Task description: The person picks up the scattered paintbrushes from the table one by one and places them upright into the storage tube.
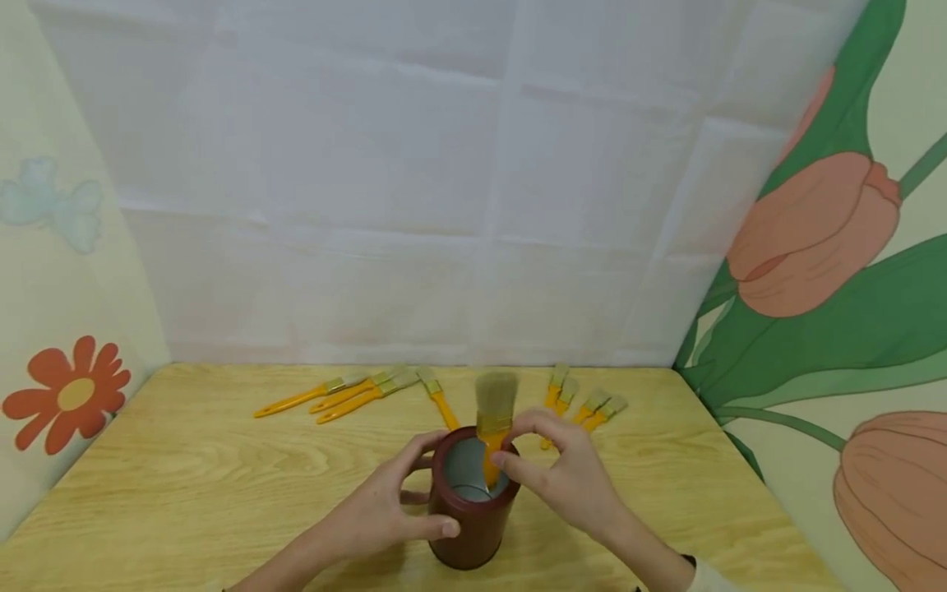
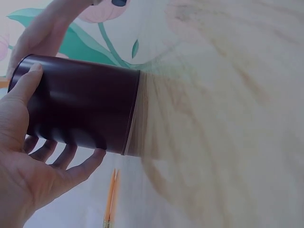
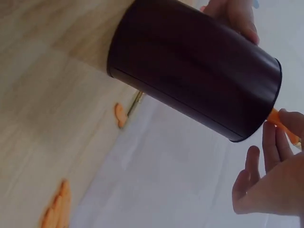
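A dark red-brown round can (image 1: 470, 538) stands upright on the wooden table, its top uncovered and its inside grey. My left hand (image 1: 381, 511) grips it from the left, the thumb on the near side and the fingers spread round the far side, as the left wrist view shows along the can's wall (image 2: 80, 104). Between thumb and fingertips my right hand (image 1: 570, 477) pinches the orange handle of a paintbrush (image 1: 494, 411). The bristles point up, and the handle's lower end reaches down inside the can's mouth. In the right wrist view, the can wall hides that lower end.
Left of the can lie several orange-handled paintbrushes (image 1: 355, 403). Behind it rests a single paintbrush (image 1: 438, 396); another group of paintbrushes (image 1: 592, 404) lies back right, beyond my right hand. A white sheet (image 1: 414, 205) hangs at the table's (image 1: 185, 460) back edge.
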A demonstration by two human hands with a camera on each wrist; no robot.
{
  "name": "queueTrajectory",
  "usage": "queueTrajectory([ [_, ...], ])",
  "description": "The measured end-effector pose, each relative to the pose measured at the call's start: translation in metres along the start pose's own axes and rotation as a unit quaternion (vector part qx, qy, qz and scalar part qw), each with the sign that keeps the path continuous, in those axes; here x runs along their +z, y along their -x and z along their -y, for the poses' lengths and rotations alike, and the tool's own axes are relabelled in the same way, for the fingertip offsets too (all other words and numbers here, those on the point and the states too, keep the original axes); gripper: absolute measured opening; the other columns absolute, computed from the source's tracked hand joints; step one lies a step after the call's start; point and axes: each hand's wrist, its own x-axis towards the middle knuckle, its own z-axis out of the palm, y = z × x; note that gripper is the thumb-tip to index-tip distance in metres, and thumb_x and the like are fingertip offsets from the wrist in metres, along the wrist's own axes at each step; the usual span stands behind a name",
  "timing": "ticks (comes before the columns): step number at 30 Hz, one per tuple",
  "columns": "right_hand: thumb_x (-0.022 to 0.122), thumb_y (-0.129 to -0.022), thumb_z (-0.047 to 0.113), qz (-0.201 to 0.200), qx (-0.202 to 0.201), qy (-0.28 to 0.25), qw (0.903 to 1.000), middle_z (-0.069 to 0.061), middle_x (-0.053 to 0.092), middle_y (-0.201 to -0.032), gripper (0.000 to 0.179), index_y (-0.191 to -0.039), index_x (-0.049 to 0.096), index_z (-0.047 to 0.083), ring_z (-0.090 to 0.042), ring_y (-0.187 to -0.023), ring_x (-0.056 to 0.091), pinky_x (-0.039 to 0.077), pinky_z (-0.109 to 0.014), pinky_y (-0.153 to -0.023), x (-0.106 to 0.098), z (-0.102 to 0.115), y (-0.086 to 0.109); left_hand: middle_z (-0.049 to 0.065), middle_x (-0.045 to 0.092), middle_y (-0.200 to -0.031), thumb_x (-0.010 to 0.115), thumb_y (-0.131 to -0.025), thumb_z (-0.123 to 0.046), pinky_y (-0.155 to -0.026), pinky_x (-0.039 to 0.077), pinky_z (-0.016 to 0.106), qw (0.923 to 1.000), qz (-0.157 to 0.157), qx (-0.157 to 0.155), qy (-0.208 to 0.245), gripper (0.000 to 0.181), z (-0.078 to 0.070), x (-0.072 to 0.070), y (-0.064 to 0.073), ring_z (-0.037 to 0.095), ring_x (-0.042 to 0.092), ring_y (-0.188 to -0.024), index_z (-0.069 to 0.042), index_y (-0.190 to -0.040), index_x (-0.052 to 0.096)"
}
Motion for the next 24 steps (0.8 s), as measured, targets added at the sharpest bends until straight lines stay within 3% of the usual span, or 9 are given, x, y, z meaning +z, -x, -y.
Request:
queueTrajectory([
  [3, 0.084, -0.087, 0.029, -0.021, 0.028, 0.014, 0.9993, 0.01, 0.069, -0.103, 0.013, -0.095, 0.073, 0.028, -0.016, -0.102, 0.063, 0.049, -0.046, -0.091, 0.004, -0.003, 0.006, -0.003, 0.043, -0.154, 0.082, -0.091, -0.027, -0.096, 0.053, 0.041, 1.0, 0.004, 0.004, 0.003, 0.08, -0.001, 0.0, 0.0, 0.03, 0.039, -0.141, -0.033, -0.155, 0.034],
  [6, 0.085, -0.087, 0.032, -0.03, 0.064, 0.013, 0.9974, 0.011, 0.07, -0.1, 0.014, -0.094, 0.073, 0.029, -0.015, -0.1, 0.062, 0.047, -0.042, -0.089, 0.007, -0.005, 0.01, -0.003, 0.042, -0.154, 0.081, -0.092, -0.026, -0.097, 0.053, 0.042, 0.9999, 0.009, 0.01, 0.006, 0.079, -0.001, -0.001, 0.001, 0.03, 0.039, -0.141, -0.032, -0.155, 0.034],
  [9, 0.084, -0.088, 0.03, -0.03, 0.075, 0.001, 0.9968, 0.009, 0.07, -0.098, 0.013, -0.096, 0.073, 0.028, -0.015, -0.098, 0.062, 0.045, -0.038, -0.088, 0.011, -0.007, 0.013, -0.002, 0.041, -0.155, 0.08, -0.092, -0.025, -0.097, 0.053, 0.041, 0.9998, 0.011, 0.013, 0.006, 0.079, -0.002, -0.001, 0.003, 0.03, 0.039, -0.141, -0.032, -0.156, 0.033],
  [17, 0.084, -0.088, 0.025, -0.024, 0.068, -0.037, 0.9967, 0.005, 0.068, -0.106, 0.013, -0.096, 0.074, 0.025, -0.02, -0.103, 0.059, 0.047, -0.04, -0.091, 0.017, -0.013, 0.018, -0.005, 0.039, -0.156, 0.081, -0.091, -0.026, -0.098, 0.052, 0.039, 0.9999, 0.01, -0.001, 0.013, 0.081, 0.003, 0.002, 0.0, 0.028, 0.039, -0.141, -0.036, -0.156, 0.033],
  [24, 0.083, -0.089, 0.026, -0.015, 0.027, -0.016, 0.9994, 0.005, 0.062, -0.11, 0.013, -0.095, 0.072, 0.027, -0.019, -0.105, 0.056, 0.051, -0.041, -0.091, 0.023, -0.013, 0.021, -0.004, 0.041, -0.154, 0.082, -0.091, -0.027, -0.097, 0.053, 0.04, 1.0, 0.005, -0.004, 0.006, 0.083, 0.003, -0.001, 0.0, 0.027, 0.04, -0.14, -0.037, -0.156, 0.032],
])
